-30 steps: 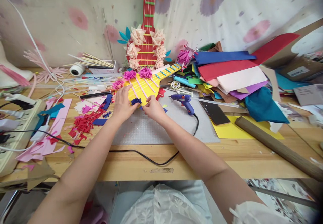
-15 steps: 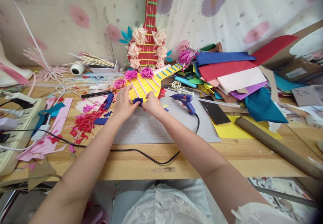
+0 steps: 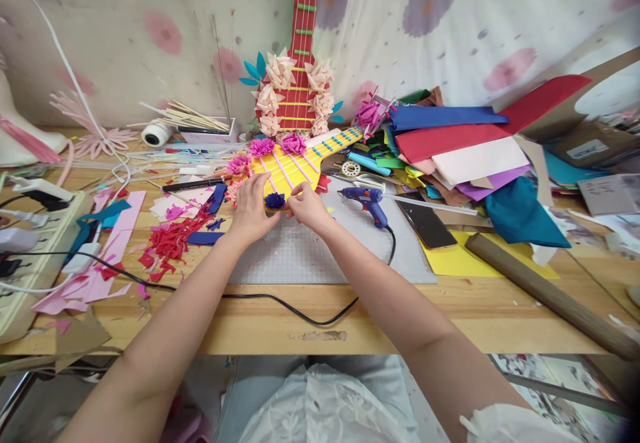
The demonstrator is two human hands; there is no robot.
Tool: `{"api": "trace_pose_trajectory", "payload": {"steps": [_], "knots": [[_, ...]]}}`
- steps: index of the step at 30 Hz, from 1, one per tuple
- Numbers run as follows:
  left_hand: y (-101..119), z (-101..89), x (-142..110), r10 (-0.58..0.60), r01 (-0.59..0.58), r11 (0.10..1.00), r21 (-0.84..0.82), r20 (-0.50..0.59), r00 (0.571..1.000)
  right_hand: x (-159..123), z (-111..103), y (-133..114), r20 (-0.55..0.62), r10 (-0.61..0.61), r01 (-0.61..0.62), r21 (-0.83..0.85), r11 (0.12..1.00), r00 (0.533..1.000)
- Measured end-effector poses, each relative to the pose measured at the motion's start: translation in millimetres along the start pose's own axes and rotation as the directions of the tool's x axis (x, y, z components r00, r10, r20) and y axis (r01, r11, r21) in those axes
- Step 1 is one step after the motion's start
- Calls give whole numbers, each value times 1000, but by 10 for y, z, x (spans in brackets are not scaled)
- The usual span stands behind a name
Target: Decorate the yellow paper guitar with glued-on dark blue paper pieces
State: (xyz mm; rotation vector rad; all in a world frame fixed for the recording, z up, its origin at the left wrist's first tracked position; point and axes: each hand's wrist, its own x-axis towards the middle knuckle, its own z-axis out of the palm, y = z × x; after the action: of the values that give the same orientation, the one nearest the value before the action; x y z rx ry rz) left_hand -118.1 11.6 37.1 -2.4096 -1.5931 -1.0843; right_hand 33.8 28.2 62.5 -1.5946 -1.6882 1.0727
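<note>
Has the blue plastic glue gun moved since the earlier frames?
No. The blue plastic glue gun holds its spot on the grey gridded cutting mat, left of the flat black phone.

Red guitar neck (image 3: 305, 13), top cut off by upper edge; right hand (image 3: 307, 208), fingertips' grip indistinct.

Box label (image 3: 587, 149), card marks (image 3: 611, 193): both illegible.

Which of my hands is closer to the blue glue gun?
Right. The right hand is at the yellow guitar's near edge, left of the glue gun; the left hand is farther left, beyond the dark blue flower.
</note>
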Motion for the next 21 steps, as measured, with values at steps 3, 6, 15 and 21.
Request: {"api": "trace_pose_trajectory", "payload": {"steps": [3,6,15,21], "knots": [[-19,28,21,-4,4,1000,3,-2,1000,30,17,35,1,-9,9,24,1000,1000],[-23,25,30,-3,3,1000,-6,0,1000,55,20,67,8,-9,8,89,996,1000],[89,-90,48,58,-62,997,-35,-103,993,-58,-389,335,-6,-67,67,92,993,998],[484,93,20,109,-124,985,-123,-120,987,-209,-786,774,70,-117,127,-162,979,991]]}}
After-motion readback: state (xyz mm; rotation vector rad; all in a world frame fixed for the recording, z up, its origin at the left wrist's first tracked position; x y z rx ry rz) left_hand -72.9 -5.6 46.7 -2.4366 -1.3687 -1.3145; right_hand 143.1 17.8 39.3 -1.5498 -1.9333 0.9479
